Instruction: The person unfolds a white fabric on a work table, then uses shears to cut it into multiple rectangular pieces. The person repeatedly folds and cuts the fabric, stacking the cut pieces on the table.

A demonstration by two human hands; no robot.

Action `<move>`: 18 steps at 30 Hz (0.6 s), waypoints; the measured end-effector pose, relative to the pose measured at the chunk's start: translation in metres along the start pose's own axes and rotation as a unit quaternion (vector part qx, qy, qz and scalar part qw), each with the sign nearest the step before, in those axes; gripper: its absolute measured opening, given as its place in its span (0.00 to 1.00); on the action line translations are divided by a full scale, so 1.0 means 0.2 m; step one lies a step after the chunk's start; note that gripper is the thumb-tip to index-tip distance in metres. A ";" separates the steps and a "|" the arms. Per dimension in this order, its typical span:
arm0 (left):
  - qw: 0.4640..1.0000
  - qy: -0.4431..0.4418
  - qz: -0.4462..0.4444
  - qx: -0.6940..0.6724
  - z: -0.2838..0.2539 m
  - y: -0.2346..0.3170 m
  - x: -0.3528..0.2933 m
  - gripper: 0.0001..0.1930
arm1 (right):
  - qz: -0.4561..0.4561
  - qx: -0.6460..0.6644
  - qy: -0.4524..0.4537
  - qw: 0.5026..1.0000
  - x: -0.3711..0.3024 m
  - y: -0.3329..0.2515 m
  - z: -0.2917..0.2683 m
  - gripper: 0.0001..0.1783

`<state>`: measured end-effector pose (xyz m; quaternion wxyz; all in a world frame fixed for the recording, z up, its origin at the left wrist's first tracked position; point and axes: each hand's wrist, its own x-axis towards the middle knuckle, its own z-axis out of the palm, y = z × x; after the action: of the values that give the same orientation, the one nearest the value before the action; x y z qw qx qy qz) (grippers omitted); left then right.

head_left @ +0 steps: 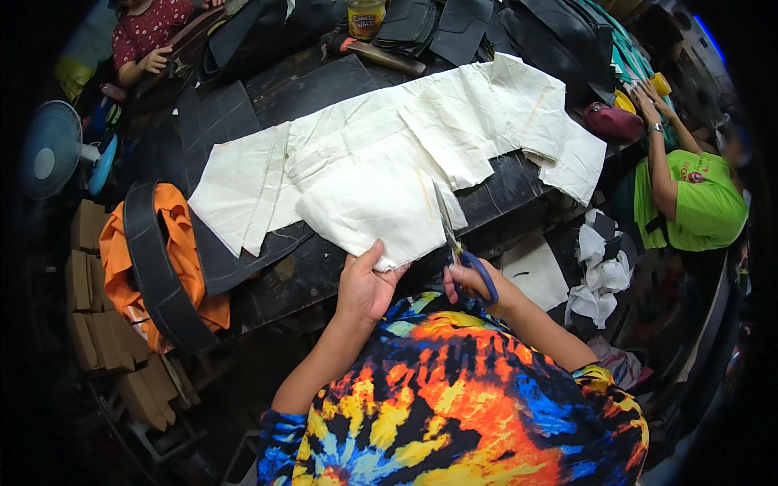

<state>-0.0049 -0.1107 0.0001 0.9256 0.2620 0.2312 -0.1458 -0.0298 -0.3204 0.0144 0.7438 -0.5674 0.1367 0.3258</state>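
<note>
White cloth [373, 198] lies in overlapping, creased layers along the dark table. My left hand [369, 285] pinches its near edge, thumb on top and the other fingers underneath. In my right hand [466, 285] is a pair of scissors [489, 282] with blue handles. Their blades point away from me along the right side of the front cloth piece, and a narrow strip of cloth shows just right of them. How far apart the blades are is hard to make out.
Black sheet pieces [462, 31], a hammer [381, 58] and a yellow-labelled jar [366, 18] are at the table's far side. An orange cloth [117, 251] and black band [154, 267] hang left. A fan [53, 150] stands beyond. Co-workers occupy the far left and right.
</note>
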 end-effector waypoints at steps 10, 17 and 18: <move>1.000 -0.002 -0.003 0.025 -0.02 0.02 -0.02 0.24 | -0.009 -0.019 -0.011 1.000 0.01 0.00 0.00 0.14; 0.999 -0.011 -0.017 0.035 -0.01 0.02 -0.05 0.26 | -0.019 -0.022 0.006 1.000 0.06 -0.04 0.03 0.15; 0.999 -0.011 -0.014 0.034 -0.02 0.02 -0.05 0.25 | -0.021 -0.025 0.004 0.999 0.06 -0.03 0.03 0.15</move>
<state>-0.0136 -0.1043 0.0048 0.9164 0.2888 0.2196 -0.1689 -0.0173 -0.3120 0.0139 0.7355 -0.5898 0.1194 0.3113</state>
